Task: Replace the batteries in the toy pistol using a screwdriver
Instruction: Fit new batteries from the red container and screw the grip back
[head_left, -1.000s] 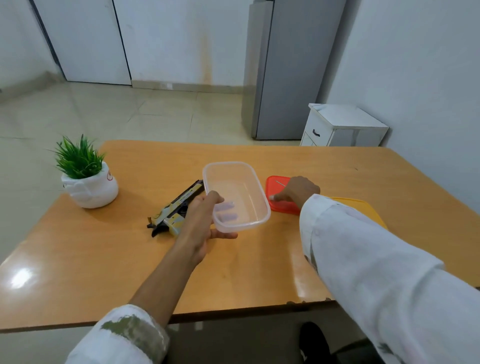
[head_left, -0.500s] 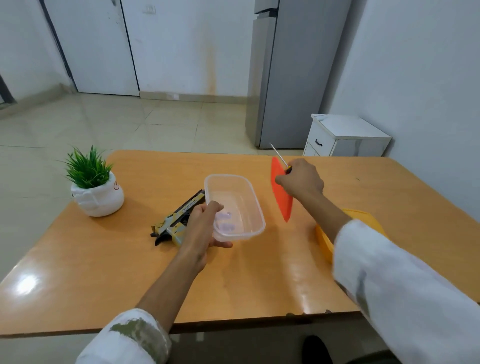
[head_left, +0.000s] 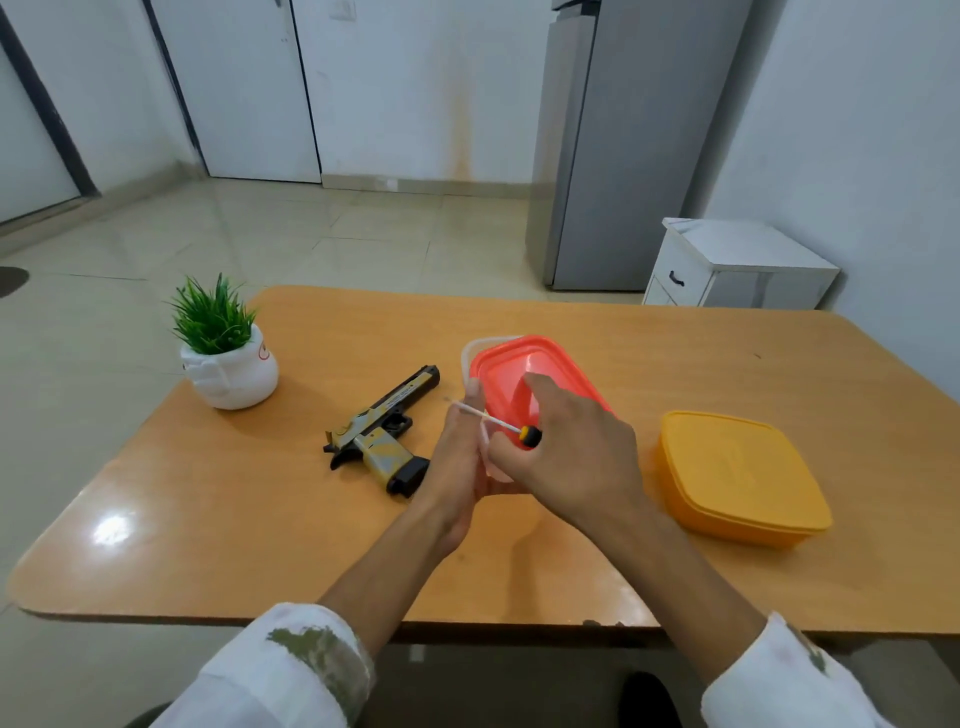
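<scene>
Holding a thin screwdriver with a metal shaft, the right hand also presses a smooth red lid onto a clear plastic box. The left hand curls around the box's near side. Just left, the toy pistol lies flat on the shiny wooden table. A yellow box sits right.

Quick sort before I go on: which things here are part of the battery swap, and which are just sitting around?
For the job:
- toy pistol, lying on the table
- screwdriver, in the right hand
- clear box with red lid, held by both hands; left hand

Lying about:
- yellow box, closed
- potted plant
</scene>
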